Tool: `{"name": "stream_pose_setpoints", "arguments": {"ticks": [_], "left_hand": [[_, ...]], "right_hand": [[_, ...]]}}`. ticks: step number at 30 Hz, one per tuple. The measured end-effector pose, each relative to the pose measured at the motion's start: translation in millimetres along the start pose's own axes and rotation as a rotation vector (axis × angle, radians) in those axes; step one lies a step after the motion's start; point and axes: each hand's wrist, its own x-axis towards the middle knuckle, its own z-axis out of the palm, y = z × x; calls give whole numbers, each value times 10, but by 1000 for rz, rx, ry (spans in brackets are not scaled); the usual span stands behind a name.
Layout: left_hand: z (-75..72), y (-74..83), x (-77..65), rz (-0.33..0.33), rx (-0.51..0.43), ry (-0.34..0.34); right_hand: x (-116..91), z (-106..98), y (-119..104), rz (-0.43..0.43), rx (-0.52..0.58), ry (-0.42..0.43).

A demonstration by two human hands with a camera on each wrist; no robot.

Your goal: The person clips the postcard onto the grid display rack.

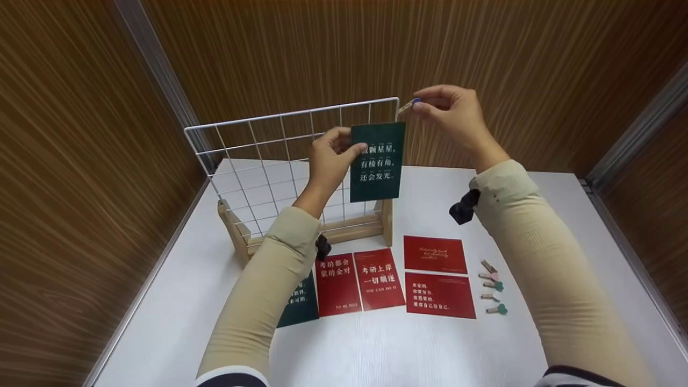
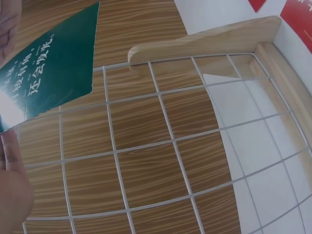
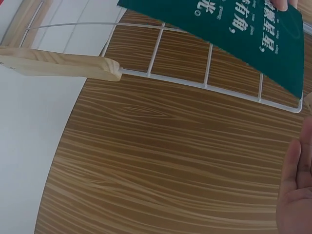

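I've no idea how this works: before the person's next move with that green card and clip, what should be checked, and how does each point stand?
1. Green card held: ok, the left hand pinches its left edge.
2. Card upright: ok, its writing reads right way up in the head view.
3. Clip ready: ok, the right hand pinches its blue end.
4. Clip on card: not ok, it sits above the card's top right corner.
5. Card flat against the wire grid: cannot tell; it overlaps the grid, but contact isn't clear.
6. Grid seated in its wooden base: ok, it appears to stand in it.
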Motion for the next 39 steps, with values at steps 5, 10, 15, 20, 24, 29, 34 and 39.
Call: {"name": "stream_pose_setpoints", "arguments": {"ticks": [5,10,15,20,24,29,34,39], "left_hand": [[9,37,32,8,28,6],[27,61,68,7,18,25],[64,90,94,-6,7,43],[111,104,120,-28,3,61],[143,109,132,-46,-17,75],[169,141,158,-54,-36,101],[188,178,191,-46,-45,131],[204,186,192,-70,-40,151]], "right_hand": [[43,39,-92,-16,-18,-4],[80,93,-168,-35,-30,-11],[106,156,-253,-55,-67,-15],[143,214,-345,-69,-107,-26],[166,257,-407,-65,-168,-39],[179,304,-461,-38,-209,-45],[207,342,-515,-20,-202,-39],[233,395,-561,-4,-221,-36]]}}
